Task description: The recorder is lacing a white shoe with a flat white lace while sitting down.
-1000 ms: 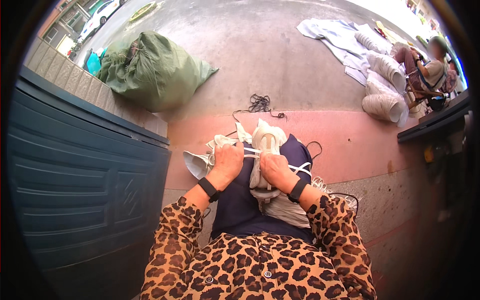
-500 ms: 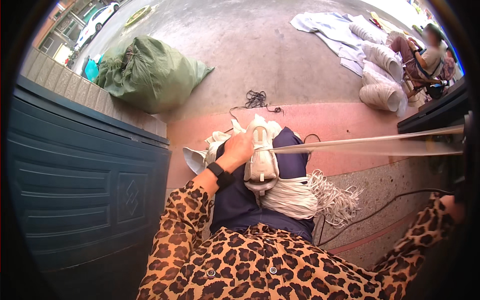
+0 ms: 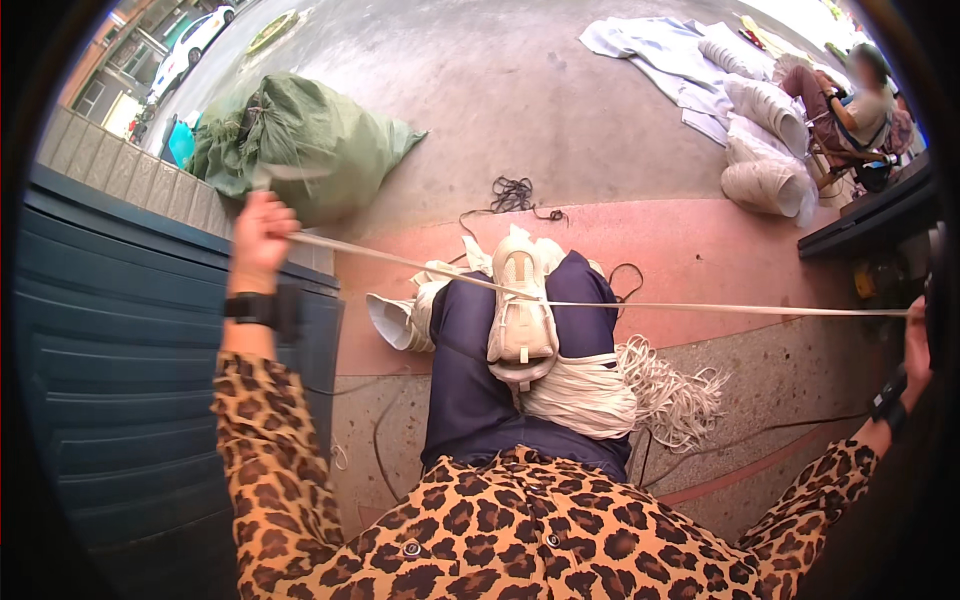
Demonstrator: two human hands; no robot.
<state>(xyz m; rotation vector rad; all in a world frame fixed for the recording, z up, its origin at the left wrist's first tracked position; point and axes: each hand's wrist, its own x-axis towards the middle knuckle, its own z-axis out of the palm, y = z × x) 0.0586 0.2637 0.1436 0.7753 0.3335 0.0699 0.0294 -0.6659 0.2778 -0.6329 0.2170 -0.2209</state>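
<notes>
A beige shoe upper (image 3: pixel 522 330) rests between my thighs, heel end toward me. A long cream shoelace (image 3: pixel 700 308) is pulled taut across it, running out to both sides. Raised at the left, my left hand (image 3: pixel 261 232) is closed on one side of the lace, and a blurred loose end sticks up past the fist. At the far right my right hand (image 3: pixel 916 345) grips the other side; the dark picture rim partly hides its fingers. A thick bundle of cream laces (image 3: pixel 585 398) lies over my right thigh, its loose ends fanning outward.
More pale shoe uppers (image 3: pixel 396 322) lie beside my left knee. Ahead are a tangled black cord (image 3: pixel 512 194) and a large green sack (image 3: pixel 310 150). Dark panelled door (image 3: pixel 150 370) stands left. White stacked uppers (image 3: pixel 765 180) and a seated person (image 3: pixel 850 115) are at the far right.
My left hand has moved from the shoe up and out to the left, drawing the lace with it. My right hand has come forward and more into view.
</notes>
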